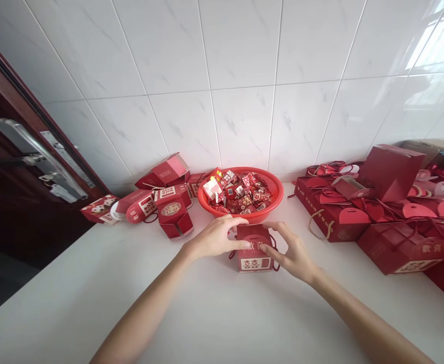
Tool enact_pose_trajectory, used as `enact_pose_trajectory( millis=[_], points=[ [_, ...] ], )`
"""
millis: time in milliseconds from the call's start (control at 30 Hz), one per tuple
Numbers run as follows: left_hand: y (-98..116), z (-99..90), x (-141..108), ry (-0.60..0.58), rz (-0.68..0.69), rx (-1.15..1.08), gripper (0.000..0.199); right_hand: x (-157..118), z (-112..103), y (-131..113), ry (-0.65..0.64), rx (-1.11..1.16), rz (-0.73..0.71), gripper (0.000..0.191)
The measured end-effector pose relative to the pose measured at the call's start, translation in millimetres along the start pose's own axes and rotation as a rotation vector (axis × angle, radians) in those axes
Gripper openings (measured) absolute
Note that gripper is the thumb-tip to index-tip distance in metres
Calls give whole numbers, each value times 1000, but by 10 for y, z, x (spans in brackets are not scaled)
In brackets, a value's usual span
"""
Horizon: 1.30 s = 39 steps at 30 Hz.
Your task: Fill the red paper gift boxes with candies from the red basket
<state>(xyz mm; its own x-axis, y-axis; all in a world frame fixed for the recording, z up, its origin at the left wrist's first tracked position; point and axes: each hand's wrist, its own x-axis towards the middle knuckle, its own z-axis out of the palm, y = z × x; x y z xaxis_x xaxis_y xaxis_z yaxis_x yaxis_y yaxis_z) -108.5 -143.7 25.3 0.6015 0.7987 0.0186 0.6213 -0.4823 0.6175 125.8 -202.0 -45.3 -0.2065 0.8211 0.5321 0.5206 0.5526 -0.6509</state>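
Note:
A small red gift box [255, 264] with a cream label and gold characters stands upright on the white table, cord handles hanging at its sides. My left hand [216, 237] grips the top of the box from the left, thumb on the front flap and fingers behind. From the right, my right hand [292, 253] pinches the same top, its thumb also against the front. Just behind the box sits a red plastic basket [278, 202] filled with wrapped candies [240, 192].
Several red gift boxes [174, 217] lie in a group at the left by the wall. Many more boxes [404, 247] are crowded at the right, some with rope handles. A dark red door [20, 202] with a metal handle stands at the left.

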Motion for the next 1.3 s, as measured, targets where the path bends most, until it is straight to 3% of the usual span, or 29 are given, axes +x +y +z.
enact_pose_trajectory(
  millis=[167,300,433,600,767,867,1033,1133,1300],
  points=[
    [-37,93,16,42,-7,6,46,13,23,84,74,23,123,52],
    [24,127,-16,35,-77,76,48,59,-9,160,-71,140,267,57],
    [49,128,-18,-23,-47,34,49,106,-91,168,-211,262,430,58],
    [-3,54,13,-159,-51,-63,51,163,-261,152,-124,463,536,58],
    [-77,-36,37,-196,-108,-143,54,231,-483,82,99,644,465,51],
    [-108,-14,69,-180,-106,-201,59,252,-560,-1,162,676,416,45],
    [-67,68,95,-73,-39,-296,62,272,-548,-152,159,626,345,40],
    [-17,29,82,-39,-106,-417,56,305,-536,-220,140,602,330,39],
    [79,-63,95,-67,-230,-868,43,370,-558,-331,154,602,325,36]
  ],
)
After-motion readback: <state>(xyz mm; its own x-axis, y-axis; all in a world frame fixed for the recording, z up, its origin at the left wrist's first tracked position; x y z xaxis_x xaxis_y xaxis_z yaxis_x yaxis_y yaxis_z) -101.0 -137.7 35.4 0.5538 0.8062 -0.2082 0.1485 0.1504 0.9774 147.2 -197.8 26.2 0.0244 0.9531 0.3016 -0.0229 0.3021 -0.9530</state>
